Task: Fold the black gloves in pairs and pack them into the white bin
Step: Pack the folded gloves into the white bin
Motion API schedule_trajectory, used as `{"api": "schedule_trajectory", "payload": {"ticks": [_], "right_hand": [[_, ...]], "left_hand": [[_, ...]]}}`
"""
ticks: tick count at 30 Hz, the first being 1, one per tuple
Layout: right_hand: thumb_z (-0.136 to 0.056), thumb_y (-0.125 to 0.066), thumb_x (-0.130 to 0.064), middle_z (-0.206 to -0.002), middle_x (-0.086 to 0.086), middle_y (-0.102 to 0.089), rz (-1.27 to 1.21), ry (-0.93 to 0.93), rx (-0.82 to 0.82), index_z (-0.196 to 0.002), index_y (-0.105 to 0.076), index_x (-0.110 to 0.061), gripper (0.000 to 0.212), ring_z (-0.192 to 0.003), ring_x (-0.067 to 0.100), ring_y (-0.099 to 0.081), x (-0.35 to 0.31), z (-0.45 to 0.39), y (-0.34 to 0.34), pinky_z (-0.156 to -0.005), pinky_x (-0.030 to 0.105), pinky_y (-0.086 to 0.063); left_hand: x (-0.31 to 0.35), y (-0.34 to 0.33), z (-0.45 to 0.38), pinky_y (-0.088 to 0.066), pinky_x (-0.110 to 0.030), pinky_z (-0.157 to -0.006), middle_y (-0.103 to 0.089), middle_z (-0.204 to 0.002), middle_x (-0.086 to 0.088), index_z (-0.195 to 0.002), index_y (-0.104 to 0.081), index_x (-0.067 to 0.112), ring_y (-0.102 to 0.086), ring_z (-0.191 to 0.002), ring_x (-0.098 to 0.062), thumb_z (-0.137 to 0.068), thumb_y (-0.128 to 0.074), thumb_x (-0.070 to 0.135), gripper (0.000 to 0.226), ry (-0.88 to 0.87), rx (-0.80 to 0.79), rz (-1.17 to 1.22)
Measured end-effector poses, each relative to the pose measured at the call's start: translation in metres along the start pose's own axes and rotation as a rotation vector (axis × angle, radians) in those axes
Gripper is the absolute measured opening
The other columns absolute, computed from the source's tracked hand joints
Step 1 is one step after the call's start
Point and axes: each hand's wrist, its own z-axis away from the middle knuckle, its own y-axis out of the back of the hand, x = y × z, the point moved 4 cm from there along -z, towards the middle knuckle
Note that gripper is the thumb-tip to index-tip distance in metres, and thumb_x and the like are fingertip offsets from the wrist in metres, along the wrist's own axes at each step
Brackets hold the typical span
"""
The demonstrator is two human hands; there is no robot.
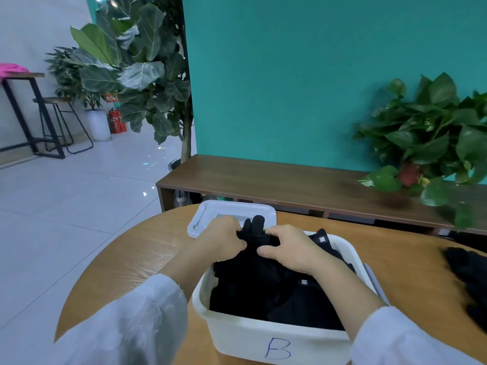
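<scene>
A white bin (266,335) marked "B" stands on the round wooden table, filled with several black gloves (263,293). Above its far end, both my hands hold one black glove pair (254,229) whose fingertips stick up beyond them. My left hand (224,239) pinches its left side. My right hand (287,250) grips its right side, thumb pointing left. More loose black gloves (469,275) lie on the table at the right edge.
The bin's white lid (203,219) lies just behind the bin. The round table (131,264) drops off at left to a tiled floor. A long wooden bench (290,185) with a potted plant (432,143) stands behind, against a teal wall.
</scene>
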Motion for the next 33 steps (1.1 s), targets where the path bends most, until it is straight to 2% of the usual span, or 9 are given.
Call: {"api": "schedule_trajectory", "payload": {"ticks": [4,9,11,16,20,25,28,30,33], "right_hand": [[-0.089,-0.063,-0.032,-0.121,-0.001,-0.063,0.189,0.054,0.089,-0.124,-0.059,-0.023,0.037,-0.109,0.021,-0.057,-0.009,0.011,0.010,-0.093,0.041,-0.049],[-0.095,-0.056,-0.027,-0.133,-0.004,-0.054,0.349,0.166,0.226,-0.136,-0.050,-0.025,0.041,-0.120,0.021,-0.051,-0.022,0.031,0.015,-0.091,0.037,-0.046],[-0.097,-0.054,-0.025,-0.134,-0.007,-0.051,0.404,0.269,0.241,-0.135,-0.050,-0.025,0.038,-0.124,0.018,-0.047,-0.026,0.039,0.011,-0.092,0.035,-0.045],[-0.097,-0.051,-0.021,-0.146,-0.003,-0.039,0.602,0.433,0.201,-0.134,-0.048,-0.018,0.037,-0.134,0.017,-0.037,-0.022,0.045,-0.007,-0.095,0.034,-0.045],[-0.100,-0.047,-0.024,-0.129,-0.004,-0.042,0.673,0.433,0.155,-0.115,-0.047,-0.015,0.018,-0.108,0.018,-0.047,-0.011,0.038,-0.020,-0.070,0.026,-0.029],[-0.104,-0.034,-0.026,-0.120,-0.001,-0.046,0.741,0.427,0.093,-0.122,-0.045,-0.015,0.024,-0.084,0.014,-0.032,-0.004,0.034,-0.026,-0.070,0.022,-0.014],[-0.105,-0.031,-0.026,-0.131,-0.001,-0.043,0.740,0.430,0.062,-0.130,-0.042,-0.015,0.029,-0.090,0.015,-0.034,0.001,0.031,-0.030,-0.076,0.021,-0.014],[-0.106,-0.029,-0.027,-0.142,0.000,-0.038,0.743,0.415,0.025,-0.136,-0.038,-0.015,0.034,-0.112,0.017,-0.042,0.008,0.027,-0.033,-0.092,0.023,-0.021],[-0.106,-0.027,-0.028,-0.155,0.001,-0.026,0.773,0.388,-0.047,-0.145,-0.030,-0.015,0.041,-0.134,0.016,-0.033,0.015,0.020,-0.038,-0.113,0.028,-0.014]], "left_hand": [[0.004,0.004,0.007,-0.043,-0.028,-0.078,-0.050,-0.090,0.000,-0.097,-0.054,0.010,-0.049,-0.090,-0.020,-0.097,-0.053,0.014,0.004,-0.065,0.037,-0.026],[0.006,0.004,0.027,-0.043,-0.027,-0.079,-0.056,-0.103,-0.003,-0.132,-0.053,0.013,-0.053,-0.092,-0.022,-0.101,-0.044,0.013,0.032,-0.124,0.132,-0.031],[0.006,0.000,0.038,-0.044,-0.027,-0.075,-0.059,-0.096,0.000,-0.124,-0.058,0.012,-0.055,-0.087,-0.019,-0.100,-0.044,0.012,0.028,-0.166,0.208,-0.008],[0.004,-0.027,0.058,-0.046,-0.035,-0.090,-0.060,-0.119,0.001,-0.110,-0.060,0.011,-0.056,-0.111,-0.021,-0.095,-0.041,0.005,0.025,-0.274,0.254,-0.043],[0.000,-0.046,0.046,-0.039,-0.032,-0.105,-0.045,-0.142,-0.009,-0.131,-0.049,0.006,-0.042,-0.132,-0.024,-0.093,-0.043,0.000,0.038,-0.198,0.069,-0.200],[0.001,-0.053,0.034,-0.028,-0.032,-0.114,-0.026,-0.156,-0.011,-0.148,-0.027,0.005,-0.023,-0.144,-0.025,-0.094,-0.040,-0.002,0.056,-0.141,-0.054,-0.261],[0.000,-0.063,0.033,-0.023,-0.035,-0.118,-0.007,-0.163,-0.010,-0.154,-0.010,0.006,-0.005,-0.151,-0.023,-0.095,-0.037,-0.004,0.066,-0.112,-0.105,-0.317],[-0.001,-0.066,0.033,-0.027,-0.034,-0.116,-0.012,-0.161,-0.010,-0.153,-0.014,0.007,-0.008,-0.150,-0.022,-0.094,-0.036,-0.005,0.064,-0.110,-0.110,-0.337],[-0.002,-0.070,0.033,-0.023,-0.036,-0.118,-0.002,-0.163,-0.010,-0.155,-0.005,0.009,0.001,-0.151,-0.021,-0.094,-0.036,-0.006,0.070,-0.108,-0.135,-0.367]]}}
